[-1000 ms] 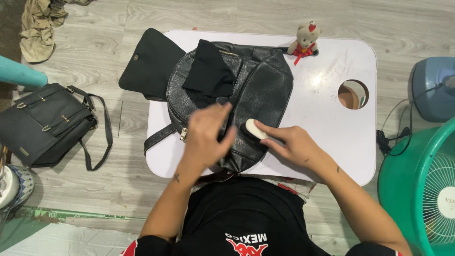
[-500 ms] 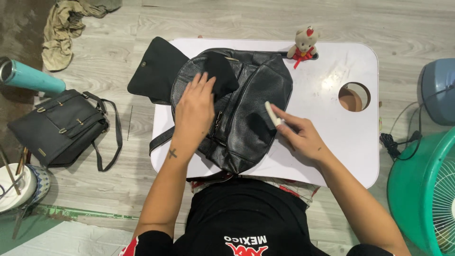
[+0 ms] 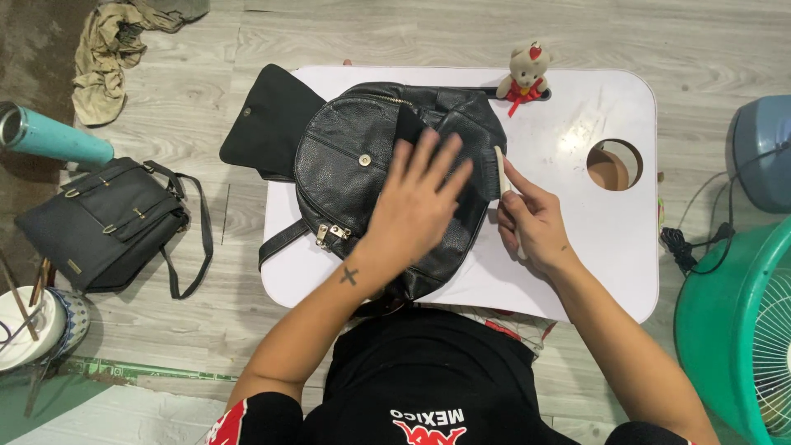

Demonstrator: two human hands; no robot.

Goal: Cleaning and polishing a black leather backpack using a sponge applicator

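The black leather backpack (image 3: 362,177) lies flat on the white lap table (image 3: 577,222), occupying the table's left half, with its flap (image 3: 268,119) hanging off the table edge at 10 o'clock.

My left hand (image 3: 416,206) rests palm-down on the bag's right panel, fingers spread and extended toward 1 o'clock; it grips nothing and only presses the leather flat. My right hand (image 3: 531,227) is closed around a small brush with a white handle (image 3: 501,171), held upright at the bag's 3 o'clock edge, touching or just beside the leather.

I judge the step in hand to be brushing the bag's surface, with the left hand serving as a brace.

The next move calls for a stroke of the brush across the panel toward 9 o'clock, which requires the left hand to clear or shift off that area first.

A small teddy bear (image 3: 525,72) stands at the table's 12 o'clock rim, well clear.
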